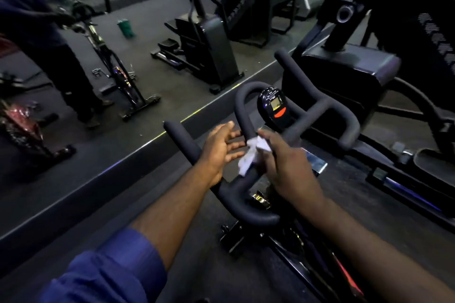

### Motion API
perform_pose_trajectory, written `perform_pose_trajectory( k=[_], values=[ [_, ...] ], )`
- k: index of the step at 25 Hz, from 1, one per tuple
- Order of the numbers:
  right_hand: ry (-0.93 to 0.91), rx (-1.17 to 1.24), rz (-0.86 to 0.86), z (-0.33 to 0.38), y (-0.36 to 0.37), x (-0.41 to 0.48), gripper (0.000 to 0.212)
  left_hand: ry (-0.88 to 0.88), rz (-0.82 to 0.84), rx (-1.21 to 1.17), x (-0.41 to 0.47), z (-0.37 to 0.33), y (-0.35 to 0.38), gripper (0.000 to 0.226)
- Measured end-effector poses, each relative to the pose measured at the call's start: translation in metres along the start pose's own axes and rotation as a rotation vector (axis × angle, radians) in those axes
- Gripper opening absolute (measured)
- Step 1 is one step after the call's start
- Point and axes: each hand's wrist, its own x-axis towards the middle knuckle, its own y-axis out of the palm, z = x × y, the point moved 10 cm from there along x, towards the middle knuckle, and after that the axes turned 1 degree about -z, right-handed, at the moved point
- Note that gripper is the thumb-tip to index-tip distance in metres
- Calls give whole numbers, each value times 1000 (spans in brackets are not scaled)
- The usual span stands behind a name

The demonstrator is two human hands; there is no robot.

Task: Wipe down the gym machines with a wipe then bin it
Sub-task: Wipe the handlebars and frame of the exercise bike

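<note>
Head view. The right hand (283,162) pinches a crumpled white paper wipe (250,158) in curled fingers and holds it against the inner loop of the black foam-padded handlebar (246,195) of an exercise bike. The left hand (220,151), fingers straight and spread, holds nothing; its fingertips lie just beside the wipe. Just beyond the right hand sits a black oval console (275,108) with a small screen. Far beyond the left hand a green bin (125,28) shows, blurred.

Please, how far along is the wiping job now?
Done: nothing shows as finished. In hand: the right hand holds the white wipe on the bike's handlebar, left hand open beside it. Left: the other machines, then binning the wipe; a green bin stands farther off.
</note>
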Motion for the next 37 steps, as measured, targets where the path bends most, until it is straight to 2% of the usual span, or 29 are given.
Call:
perform_pose_trajectory(
  k=[2,3,6,9,11,14,16,18,21,23,25,27,29,31,35,37],
  values=[
    [-111,-58,-214,20,-16,54,32,-10,-19,-89,17,-12,-4,46],
    [-177,-134,-227,33,-8,75,35,-8,-21,-90,26,-21,-5,54],
    [-291,-384,-13,41,55,95,48,13,16,-24,56,-52,-5,72],
    [-174,-452,33,20,68,61,58,-31,149,138,83,-76,-2,80],
    [-145,-494,27,27,57,54,61,-42,258,301,99,-91,3,77],
    [-55,-556,-74,48,43,106,45,43,353,558,119,-105,11,53],
    [64,-626,-58,53,57,141,33,80,488,759,121,-98,16,29],
    [232,-657,-11,45,71,140,30,131,614,981,119,-80,17,18],
    [410,-709,-1,38,67,107,28,258,793,1076,102,-61,25,17],
    [436,-696,-65,39,63,112,30,370,956,1225,84,-54,33,15],
    [411,-620,-175,44,62,135,31,461,1124,1495,62,-43,32,28],
    [432,-626,-197,46,73,144,35,396,1314,1715,41,-27,20,47],
    [441,-636,-211,44,77,132,52,300,1498,1795,23,-17,9,59],
    [438,-623,-224,47,71,112,62,299,1596,1822,14,-16,6,56],
    [350,-659,-311,46,59,142,41,297,1569,1823,14,-17,8,46],
    [417,-625,-286,33,72,156,45,195,1600,1771,10,-15,4,40]
  ],
)
